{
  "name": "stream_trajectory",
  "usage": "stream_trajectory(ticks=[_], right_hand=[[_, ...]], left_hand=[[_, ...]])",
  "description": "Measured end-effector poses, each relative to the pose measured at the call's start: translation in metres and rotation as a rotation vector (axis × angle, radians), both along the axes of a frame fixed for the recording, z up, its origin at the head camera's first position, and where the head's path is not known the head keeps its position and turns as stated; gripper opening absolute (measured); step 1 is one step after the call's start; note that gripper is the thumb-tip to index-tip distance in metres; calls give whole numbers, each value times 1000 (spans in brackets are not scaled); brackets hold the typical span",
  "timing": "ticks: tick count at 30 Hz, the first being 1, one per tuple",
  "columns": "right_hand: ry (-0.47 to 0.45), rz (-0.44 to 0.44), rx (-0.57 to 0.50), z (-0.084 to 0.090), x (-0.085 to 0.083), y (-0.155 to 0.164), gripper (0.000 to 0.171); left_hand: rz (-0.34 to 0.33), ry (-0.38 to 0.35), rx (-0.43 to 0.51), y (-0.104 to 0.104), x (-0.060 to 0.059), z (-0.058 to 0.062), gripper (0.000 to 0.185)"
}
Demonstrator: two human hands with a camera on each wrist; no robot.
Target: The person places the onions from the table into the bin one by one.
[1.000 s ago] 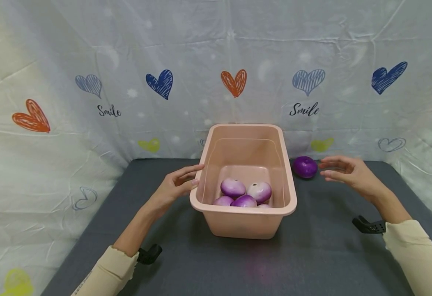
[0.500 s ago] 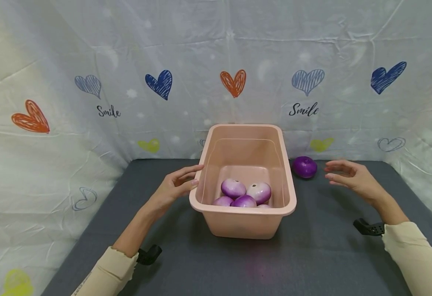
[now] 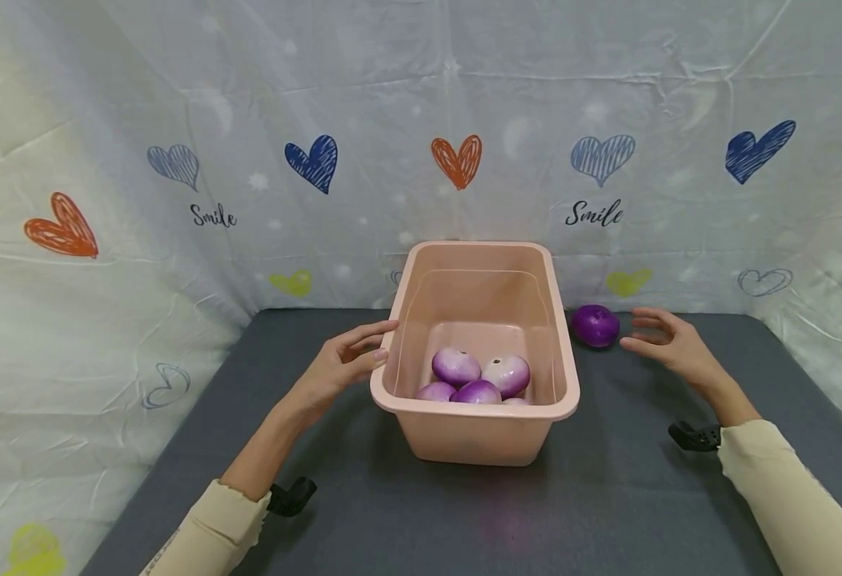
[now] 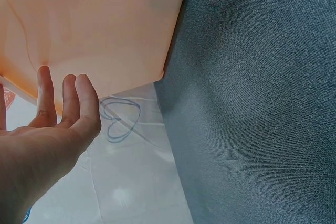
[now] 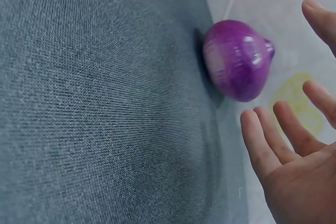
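A peach plastic tub point(image 3: 475, 436) stands in the middle of the table with several purple-and-white onions point(image 3: 455, 366) lying in its near end. My left hand point(image 3: 334, 364) touches the tub's left rim with extended fingers; in the left wrist view the same hand point(image 4: 58, 124) is beside the tub wall point(image 4: 105, 30). To the right of the tub, a dark purple onion point(image 3: 595, 326) sits near the table's back edge. Just right of it is my right hand point(image 3: 673, 344), fingers apart and holding nothing. The right wrist view has a small gap between this onion point(image 5: 236, 60) and the fingertips point(image 5: 249, 119).
Dark grey cloth covers the table point(image 3: 464, 520). A pale curtain point(image 3: 378, 104) printed with hearts and "Smile" hangs right behind the table and along its sides. Each wrist wears a black strap, the right one point(image 3: 695, 438) close above the table.
My right hand first drew back slightly from the dark purple onion, then came left toward it again. The left hand and the tub have stayed in place.
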State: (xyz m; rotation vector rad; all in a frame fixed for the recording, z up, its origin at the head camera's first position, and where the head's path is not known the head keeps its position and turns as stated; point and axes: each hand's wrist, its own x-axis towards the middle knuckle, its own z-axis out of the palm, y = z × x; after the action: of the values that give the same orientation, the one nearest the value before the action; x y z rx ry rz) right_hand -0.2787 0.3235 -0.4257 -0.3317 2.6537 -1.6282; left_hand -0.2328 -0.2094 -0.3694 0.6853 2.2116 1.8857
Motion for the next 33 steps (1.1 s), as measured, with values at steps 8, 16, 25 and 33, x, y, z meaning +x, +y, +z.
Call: stream_trajectory(ticks=[8,16,25,33], right_hand=[[-20,12,1,1,-11,-6,88],[6,24,33,-3,-22,-8,89],[53,32,84,-15,-42,-18,88],[80,55,81,-17,-50,-23,83]], left_hand=[[4,-1,-4,0,0,0,49],[2,-10,-8,0,1,1,50],[10,-14,-7,0,1,1,49],[6,-12,-17,0,1,2,50]])
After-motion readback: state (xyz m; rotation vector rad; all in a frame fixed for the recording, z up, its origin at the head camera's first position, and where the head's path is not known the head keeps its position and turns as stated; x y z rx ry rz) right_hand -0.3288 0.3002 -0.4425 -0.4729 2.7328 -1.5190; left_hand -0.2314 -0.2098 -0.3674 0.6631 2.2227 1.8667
